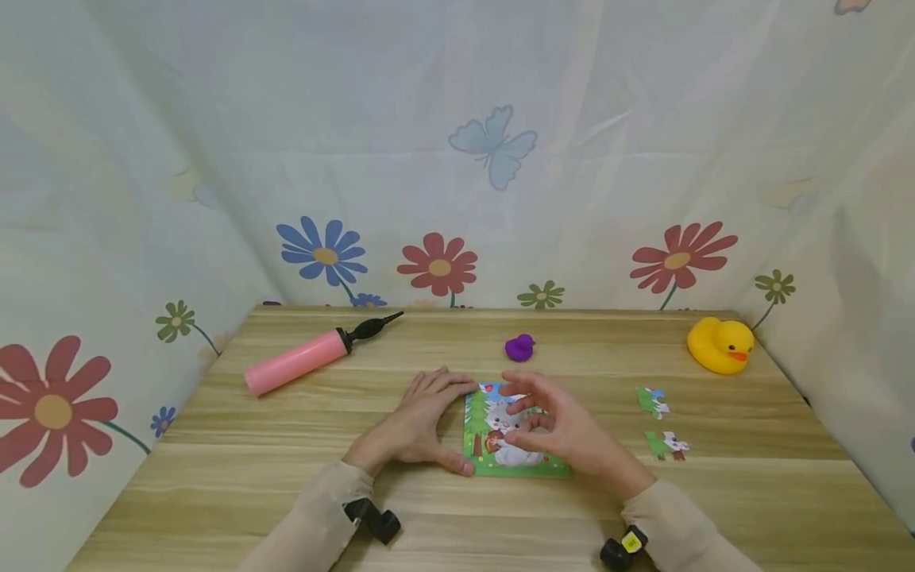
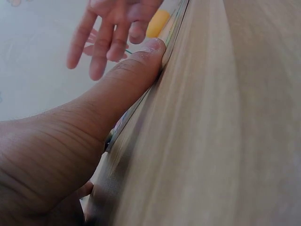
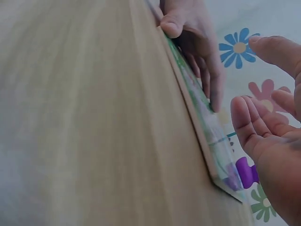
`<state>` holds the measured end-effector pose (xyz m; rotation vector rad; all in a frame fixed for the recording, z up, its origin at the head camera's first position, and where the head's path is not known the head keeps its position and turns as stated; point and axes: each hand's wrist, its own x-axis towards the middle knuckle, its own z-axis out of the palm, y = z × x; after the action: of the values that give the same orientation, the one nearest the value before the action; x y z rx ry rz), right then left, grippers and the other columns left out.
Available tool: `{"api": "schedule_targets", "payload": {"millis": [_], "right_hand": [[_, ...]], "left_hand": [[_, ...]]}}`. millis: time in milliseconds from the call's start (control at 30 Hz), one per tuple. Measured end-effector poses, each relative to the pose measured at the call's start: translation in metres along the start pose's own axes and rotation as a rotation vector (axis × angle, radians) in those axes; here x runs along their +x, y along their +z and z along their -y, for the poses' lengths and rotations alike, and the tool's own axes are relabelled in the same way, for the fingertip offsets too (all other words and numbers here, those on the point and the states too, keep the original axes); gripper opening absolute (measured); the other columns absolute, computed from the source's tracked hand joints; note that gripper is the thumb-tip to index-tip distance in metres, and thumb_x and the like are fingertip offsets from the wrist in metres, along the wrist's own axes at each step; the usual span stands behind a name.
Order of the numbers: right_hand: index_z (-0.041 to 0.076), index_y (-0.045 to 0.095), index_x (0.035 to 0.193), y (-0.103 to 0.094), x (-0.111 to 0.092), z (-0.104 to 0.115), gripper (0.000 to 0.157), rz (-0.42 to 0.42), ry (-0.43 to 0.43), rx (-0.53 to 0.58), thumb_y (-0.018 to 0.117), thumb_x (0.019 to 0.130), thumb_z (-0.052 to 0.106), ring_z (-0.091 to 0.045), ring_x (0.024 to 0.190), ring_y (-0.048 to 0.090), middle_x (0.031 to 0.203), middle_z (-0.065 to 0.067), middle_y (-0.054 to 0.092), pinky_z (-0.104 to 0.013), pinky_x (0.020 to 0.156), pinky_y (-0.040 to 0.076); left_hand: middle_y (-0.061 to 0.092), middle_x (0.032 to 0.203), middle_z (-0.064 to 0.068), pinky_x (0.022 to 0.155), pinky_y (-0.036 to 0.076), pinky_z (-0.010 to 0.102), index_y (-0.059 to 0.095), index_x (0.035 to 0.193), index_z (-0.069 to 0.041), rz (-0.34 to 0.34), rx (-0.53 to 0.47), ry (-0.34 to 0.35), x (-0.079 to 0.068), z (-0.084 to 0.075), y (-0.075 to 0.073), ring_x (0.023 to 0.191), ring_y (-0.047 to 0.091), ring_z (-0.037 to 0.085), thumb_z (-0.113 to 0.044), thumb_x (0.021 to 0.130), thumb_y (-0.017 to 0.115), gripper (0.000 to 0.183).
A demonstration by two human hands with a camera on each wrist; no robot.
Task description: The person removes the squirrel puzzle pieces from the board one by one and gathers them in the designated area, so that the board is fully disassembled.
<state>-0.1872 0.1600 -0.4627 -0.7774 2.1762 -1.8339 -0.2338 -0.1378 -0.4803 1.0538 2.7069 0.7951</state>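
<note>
A picture puzzle [image 1: 495, 445] with a grey animal, green trees and a green border lies flat on the table. My left hand [image 1: 422, 425] rests along its left side, thumb at the near left corner and fingers by the far left corner. Over the puzzle's right half hovers my right hand [image 1: 565, 433], fingers loosely bent and apart, with nothing between them. In the right wrist view, a gap shows between that hand [image 3: 277, 146] and the puzzle board [image 3: 200, 110]. Two loose puzzle pieces, one farther back [image 1: 650, 401] and one nearer [image 1: 668, 446], lie to the right.
A pink hand pump [image 1: 296, 364] with a black nozzle lies at the back left. Behind the puzzle sits a small purple duck [image 1: 519, 348]. A larger yellow rubber duck [image 1: 718, 346] stands at the back right, near the flowered curtain [image 1: 586, 175].
</note>
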Motion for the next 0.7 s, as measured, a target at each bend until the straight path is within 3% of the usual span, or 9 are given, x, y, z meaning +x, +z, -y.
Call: {"api": "schedule_targets", "payload": {"millis": [200, 467, 700], "right_hand": [[0.004, 0.046, 0.165, 0.006, -0.001, -0.009, 0.081, 0.029, 0.027, -0.055, 0.088, 0.097, 0.01, -0.043, 0.12, 0.062, 0.148, -0.024, 0.06, -0.025, 0.087, 0.062], [0.0, 0.054, 0.159, 0.009, 0.0, -0.018, 0.074, 0.047, 0.01, -0.144, 0.09, 0.096, 0.013, -0.028, 0.1, 0.066, 0.131, -0.021, 0.066, -0.021, 0.078, 0.058], [0.002, 0.065, 0.149, 0.015, 0.001, -0.018, 0.064, 0.052, -0.013, -0.276, 0.093, 0.094, 0.021, -0.025, 0.094, 0.063, 0.122, -0.012, 0.069, -0.02, 0.072, 0.054]], "left_hand": [[0.04, 0.175, 0.002, 0.138, 0.003, 0.07, 0.046, 0.17, -0.019, 0.006, 0.007, -0.003, -0.001, 0.001, 0.001, 0.17, 0.016, 0.043, -0.072, 0.073, 0.097, 0.122], [0.04, 0.175, 0.002, 0.138, 0.001, 0.069, 0.046, 0.17, -0.018, 0.006, 0.009, 0.001, -0.001, -0.001, 0.0, 0.17, 0.017, 0.042, -0.071, 0.073, 0.097, 0.122], [0.041, 0.174, 0.001, 0.137, 0.003, 0.07, 0.046, 0.17, -0.019, -0.001, 0.028, 0.013, -0.001, 0.0, 0.0, 0.17, 0.018, 0.042, -0.071, 0.073, 0.097, 0.122]]}}
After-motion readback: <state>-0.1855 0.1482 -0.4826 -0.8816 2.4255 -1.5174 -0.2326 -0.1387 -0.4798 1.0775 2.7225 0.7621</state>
